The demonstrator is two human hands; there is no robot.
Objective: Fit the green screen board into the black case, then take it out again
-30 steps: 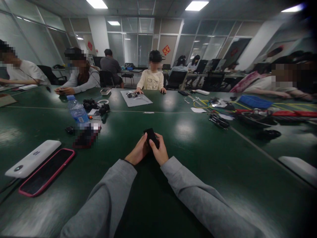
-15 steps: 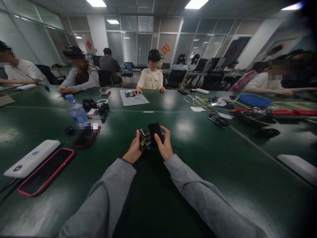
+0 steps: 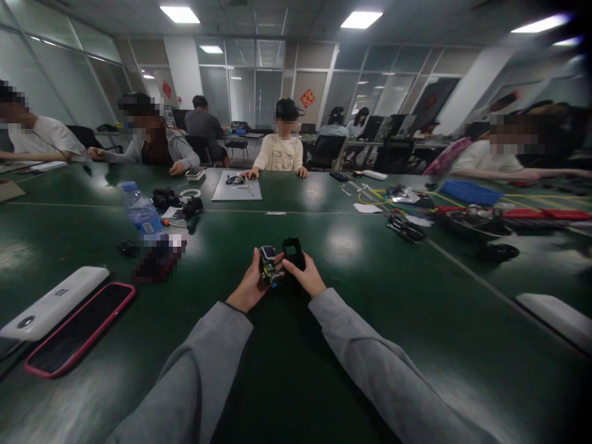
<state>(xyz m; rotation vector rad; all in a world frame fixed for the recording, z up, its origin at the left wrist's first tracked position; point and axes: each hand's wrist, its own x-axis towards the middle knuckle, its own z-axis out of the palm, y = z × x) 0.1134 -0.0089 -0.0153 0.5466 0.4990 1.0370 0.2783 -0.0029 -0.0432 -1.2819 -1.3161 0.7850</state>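
Both of my hands meet over the middle of the green table (image 3: 351,290). My left hand (image 3: 247,287) grips a small bare electronics module (image 3: 268,266) with a little screen and exposed circuit parts. Right beside it, my right hand (image 3: 303,277) holds a black plastic cover (image 3: 293,253) with a square window. The two parts sit side by side, almost touching. Grey sleeves cover both of my forearms.
At the left lie a white power bank (image 3: 50,303) and a pink-cased phone (image 3: 78,330). A water bottle (image 3: 141,213) and black parts stand further back. Several people sit around the table; tools, cables and a blue tray (image 3: 469,192) are at the right.
One second ago both hands held one closed black device. It has come apart: the inner module stays in my left hand, the black cover in my right, now turned window-up.
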